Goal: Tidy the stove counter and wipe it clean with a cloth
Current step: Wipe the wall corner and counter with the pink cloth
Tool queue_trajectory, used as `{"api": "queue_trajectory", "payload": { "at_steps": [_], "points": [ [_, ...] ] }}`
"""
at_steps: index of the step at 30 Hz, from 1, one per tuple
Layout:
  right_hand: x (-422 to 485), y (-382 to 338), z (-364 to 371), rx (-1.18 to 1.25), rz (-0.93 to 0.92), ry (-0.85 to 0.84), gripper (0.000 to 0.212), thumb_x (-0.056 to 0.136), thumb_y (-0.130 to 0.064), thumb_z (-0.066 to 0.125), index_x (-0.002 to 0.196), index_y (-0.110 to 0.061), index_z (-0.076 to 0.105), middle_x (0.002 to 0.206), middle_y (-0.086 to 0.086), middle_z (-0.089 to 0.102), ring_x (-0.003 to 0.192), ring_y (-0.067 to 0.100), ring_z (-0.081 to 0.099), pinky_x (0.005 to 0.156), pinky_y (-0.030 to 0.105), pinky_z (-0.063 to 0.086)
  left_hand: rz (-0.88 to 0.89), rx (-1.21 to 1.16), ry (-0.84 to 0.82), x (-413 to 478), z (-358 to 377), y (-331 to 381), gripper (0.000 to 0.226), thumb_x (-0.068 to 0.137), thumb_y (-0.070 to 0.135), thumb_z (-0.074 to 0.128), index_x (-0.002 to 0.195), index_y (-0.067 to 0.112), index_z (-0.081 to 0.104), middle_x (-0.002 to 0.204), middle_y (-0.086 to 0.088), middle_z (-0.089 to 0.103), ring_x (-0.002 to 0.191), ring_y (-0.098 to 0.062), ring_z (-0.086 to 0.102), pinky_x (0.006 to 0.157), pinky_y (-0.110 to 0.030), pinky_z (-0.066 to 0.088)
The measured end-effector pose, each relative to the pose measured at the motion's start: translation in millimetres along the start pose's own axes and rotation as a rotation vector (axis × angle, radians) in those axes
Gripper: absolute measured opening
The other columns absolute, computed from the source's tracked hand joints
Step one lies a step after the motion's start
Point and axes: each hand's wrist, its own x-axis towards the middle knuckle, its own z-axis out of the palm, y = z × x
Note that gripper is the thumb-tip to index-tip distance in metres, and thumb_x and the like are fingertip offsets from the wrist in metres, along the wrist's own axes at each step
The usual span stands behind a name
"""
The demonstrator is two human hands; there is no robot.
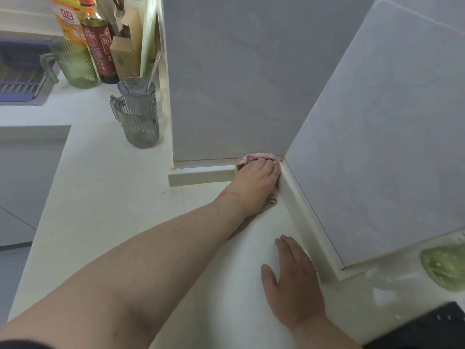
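My left hand [254, 186] presses a pink cloth [259, 156] into the corner where the low white ledge meets the grey tiled walls; only the cloth's edges show past the fingers and at the wrist. My right hand [293, 278] lies flat, palm down, fingers apart, on the white counter [105, 197] beside the ledge, holding nothing. A black stove edge [427, 328] shows at the bottom right.
Two stacked clear grey jugs with a spoon [139, 114] stand by the wall corner. Behind them are a green jug [75, 64], a dark sauce bottle [100, 44], a yellow package and cardboard boxes. A purple dish rack [20, 71] sits in the sink at left. A green object [445, 267] lies right.
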Motion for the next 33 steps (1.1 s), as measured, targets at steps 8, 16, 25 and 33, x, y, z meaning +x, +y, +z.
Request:
{"api": "queue_trajectory", "payload": {
  "at_steps": [8,16,25,33],
  "points": [
    [-1,2,-1,0.035,0.000,-0.007,0.068,0.079,-0.050,0.041,0.132,-0.010,0.056,0.140,0.006,0.053,0.131,0.019,0.044,0.110,0.028,0.027,-0.035,-0.060,0.144,-19,3,-14,0.059,0.069,0.035,0.071,0.118,0.003,0.061,0.104,-0.014,0.063,0.095,-0.033,0.059,0.081,-0.041,0.050],
    [-1,1,-3,0.032,0.005,-0.024,0.069,0.080,-0.052,0.043,0.133,-0.010,0.055,0.142,0.006,0.053,0.132,0.023,0.048,0.109,0.039,0.037,-0.060,-0.133,0.295,-25,17,-22,0.054,0.070,0.030,0.062,0.116,0.002,0.066,0.112,-0.014,0.068,0.099,-0.031,0.067,0.080,-0.041,0.054],
    [-1,1,-5,0.041,-0.022,0.005,0.066,0.082,-0.051,0.044,0.134,-0.012,0.054,0.143,0.003,0.051,0.135,0.020,0.044,0.112,0.030,0.026,-0.056,-0.484,0.271,28,20,7,0.044,0.077,0.021,0.027,0.084,0.014,0.070,0.096,0.000,0.069,0.099,-0.026,0.062,0.078,-0.040,0.042],
    [0,-1,-5,0.041,-0.013,-0.009,0.066,0.081,-0.050,0.045,0.133,-0.010,0.053,0.141,0.006,0.052,0.133,0.024,0.046,0.112,0.035,0.034,0.259,-0.746,0.318,3,3,32,0.019,0.074,0.012,0.053,0.066,0.003,0.068,0.076,-0.007,0.070,0.085,-0.019,0.062,0.085,-0.023,0.044]
  ]
}}
